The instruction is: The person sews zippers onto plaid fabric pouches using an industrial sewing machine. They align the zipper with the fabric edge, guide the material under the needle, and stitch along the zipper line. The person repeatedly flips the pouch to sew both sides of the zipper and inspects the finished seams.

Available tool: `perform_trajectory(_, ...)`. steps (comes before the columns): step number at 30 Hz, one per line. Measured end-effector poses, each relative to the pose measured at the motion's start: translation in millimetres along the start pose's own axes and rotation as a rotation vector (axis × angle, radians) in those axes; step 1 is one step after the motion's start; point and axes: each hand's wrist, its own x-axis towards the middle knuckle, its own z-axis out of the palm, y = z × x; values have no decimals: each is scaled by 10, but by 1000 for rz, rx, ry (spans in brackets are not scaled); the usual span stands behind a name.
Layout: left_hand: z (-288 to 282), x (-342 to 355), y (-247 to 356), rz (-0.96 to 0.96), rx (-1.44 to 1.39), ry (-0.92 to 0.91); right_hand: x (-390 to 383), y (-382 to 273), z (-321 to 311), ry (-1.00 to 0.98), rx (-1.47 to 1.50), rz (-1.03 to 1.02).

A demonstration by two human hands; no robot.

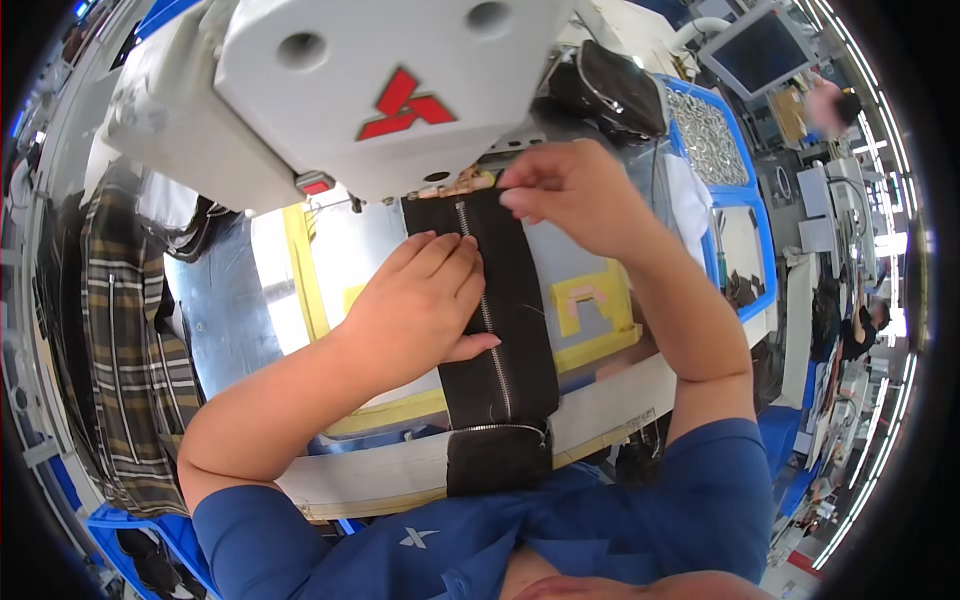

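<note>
A black fabric strip [520, 320] with a long metal zipper [494, 365] down its middle lies under the white sewing machine head [270, 120]. A second zipper [495, 427] crosses its near end. My left hand [420, 295] rests on the strip beside the long zipper, fingers lying on the cloth and thumb apart. My right hand [555, 190] pinches at the strip's far right corner, beside small metal fittings [450, 188] under the machine head; what its fingertips hold is too small to make out. Yellow tape [305, 270] edges the pale work plate around the strip.
Plaid garments with zippers [130, 350] hang at the left, above a blue bin [180, 540]. A shiny black item [605, 90] and blue trays [745, 160] of metal parts sit at the back right. A monitor [755, 45] and other workers [860, 330] are farther right.
</note>
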Motion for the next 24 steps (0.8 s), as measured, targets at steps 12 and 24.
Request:
perform_trajectory(12, 26, -40, -30, 0, -36, 34, 98, 157, 302, 63, -342, -380)
perform_trajectory(24, 28, -33, -50, 7, -23, 42, 100, 242, 367, 54, -520, -567)
